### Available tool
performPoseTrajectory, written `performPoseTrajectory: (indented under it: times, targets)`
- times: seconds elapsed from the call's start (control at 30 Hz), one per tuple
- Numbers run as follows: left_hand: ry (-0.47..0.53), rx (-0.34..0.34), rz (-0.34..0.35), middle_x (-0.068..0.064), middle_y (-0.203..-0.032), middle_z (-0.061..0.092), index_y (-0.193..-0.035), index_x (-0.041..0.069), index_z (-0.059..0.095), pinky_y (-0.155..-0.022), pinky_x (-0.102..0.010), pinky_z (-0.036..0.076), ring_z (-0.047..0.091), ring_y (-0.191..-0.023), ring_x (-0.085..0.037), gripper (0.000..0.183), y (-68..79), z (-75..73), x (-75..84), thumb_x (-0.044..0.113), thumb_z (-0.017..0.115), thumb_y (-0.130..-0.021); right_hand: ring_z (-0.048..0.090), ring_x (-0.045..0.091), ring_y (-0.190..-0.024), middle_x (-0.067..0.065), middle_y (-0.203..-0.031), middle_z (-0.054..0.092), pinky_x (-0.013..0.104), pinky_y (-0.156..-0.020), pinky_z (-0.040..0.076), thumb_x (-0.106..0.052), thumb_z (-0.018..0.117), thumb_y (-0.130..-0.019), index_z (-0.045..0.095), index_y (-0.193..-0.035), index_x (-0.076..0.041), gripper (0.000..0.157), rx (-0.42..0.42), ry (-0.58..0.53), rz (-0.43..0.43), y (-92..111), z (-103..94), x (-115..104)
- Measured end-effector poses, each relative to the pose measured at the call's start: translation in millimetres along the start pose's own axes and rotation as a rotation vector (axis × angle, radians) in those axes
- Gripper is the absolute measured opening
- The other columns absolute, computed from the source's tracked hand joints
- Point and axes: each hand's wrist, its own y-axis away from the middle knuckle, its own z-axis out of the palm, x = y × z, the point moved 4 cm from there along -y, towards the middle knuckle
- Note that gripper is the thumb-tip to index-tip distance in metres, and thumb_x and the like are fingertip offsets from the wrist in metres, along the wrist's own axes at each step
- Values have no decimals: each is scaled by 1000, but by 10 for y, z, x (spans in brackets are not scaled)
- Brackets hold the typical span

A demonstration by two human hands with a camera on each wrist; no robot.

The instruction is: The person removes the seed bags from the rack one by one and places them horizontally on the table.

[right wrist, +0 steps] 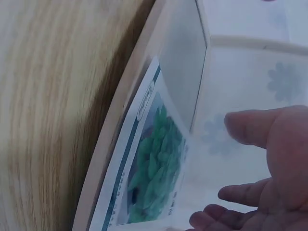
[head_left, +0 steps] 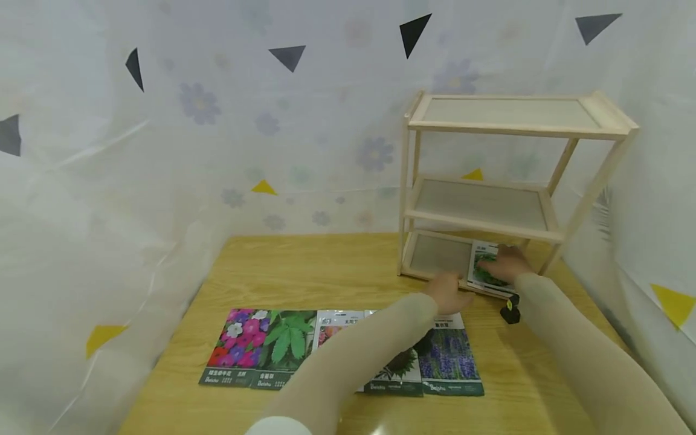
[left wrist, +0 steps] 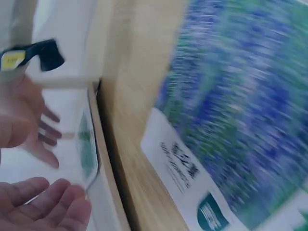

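A seed packet with a green leafy picture point(head_left: 483, 261) lies at the right part of the bottom shelf point(head_left: 437, 254) of a small wooden rack. Over its right side reaches my right hand point(head_left: 508, 264). In the right wrist view that hand point(right wrist: 274, 183) has its thumb and fingers spread apart, with nothing between them, beside the packet point(right wrist: 156, 168). My left hand point(head_left: 447, 293) is at the front edge of the same shelf, left of the packet. Its fingers point(left wrist: 48, 204) are loosely bent and hold nothing in the left wrist view.
A row of several seed packets lies on the wooden table, including a pink-flower one point(head_left: 241, 341), a green-leaf one point(head_left: 288, 341) and a purple-flower one point(head_left: 448, 356). My left forearm covers part of the row. The rack's middle shelf point(head_left: 481, 202) and top shelf point(head_left: 511, 113) overhang the bottom one.
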Motion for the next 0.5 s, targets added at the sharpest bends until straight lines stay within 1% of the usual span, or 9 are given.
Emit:
performPoseTrajectory:
  times: [0.03,0.1,0.2,0.27,0.3,0.4,0.43,0.5]
  targets:
    - [61,7,-42,6,-127,60,-144,21,45,-85,-28,51,60,-108,-11,60,-32,-7,-6,50,57,-93,24,65,-122,52,-137,16,68,-94,35,-50,47,-94,17,-136,28,94,4,0,10,-20,-6,1]
    - [163,18,-115,4,-128,60,-144,19,45,-87,-32,51,59,-111,-14,61,-78,-15,-12,50,58,-92,28,65,-118,52,-135,19,66,-89,41,-49,47,-94,27,-131,30,89,15,16,24,-63,-11,13]
    - [277,39,-212,2,-133,56,-143,15,46,-92,-35,49,54,-119,-18,64,-120,9,-16,47,62,-90,36,63,-115,50,-133,27,61,-84,47,-52,46,-93,40,-125,28,87,-8,34,63,-137,22,90]
    - [330,45,-267,1,-136,54,-142,14,47,-93,-37,48,53,-121,-20,64,-139,52,-15,45,64,-89,35,63,-116,48,-135,26,60,-84,48,-58,44,-92,45,-124,25,89,-29,49,86,-180,52,161]
    - [345,48,-289,0,-137,53,-142,13,48,-93,-38,48,53,-121,-21,64,-149,78,-12,44,65,-88,36,63,-116,48,-136,25,60,-84,48,-60,42,-92,44,-125,25,91,-40,50,98,-202,67,198]
    - [367,40,-339,-2,-136,53,-139,12,51,-92,-39,49,54,-119,-23,64,-173,155,9,45,66,-87,44,58,-113,46,-136,28,53,-80,52,-66,38,-90,40,-129,24,99,-71,72,119,-236,99,290]
    - [367,35,-346,-3,-135,54,-137,11,52,-91,-39,50,55,-117,-23,63,-179,173,21,46,67,-86,46,57,-112,46,-136,29,51,-78,53,-68,37,-90,38,-130,25,101,-84,77,124,-236,103,311]
    - [351,25,-350,-3,-135,54,-136,11,53,-90,-39,50,56,-116,-23,63,-196,204,41,47,67,-86,55,51,-104,45,-133,35,46,-72,55,-70,35,-90,36,-131,25,104,-108,98,132,-223,106,334]
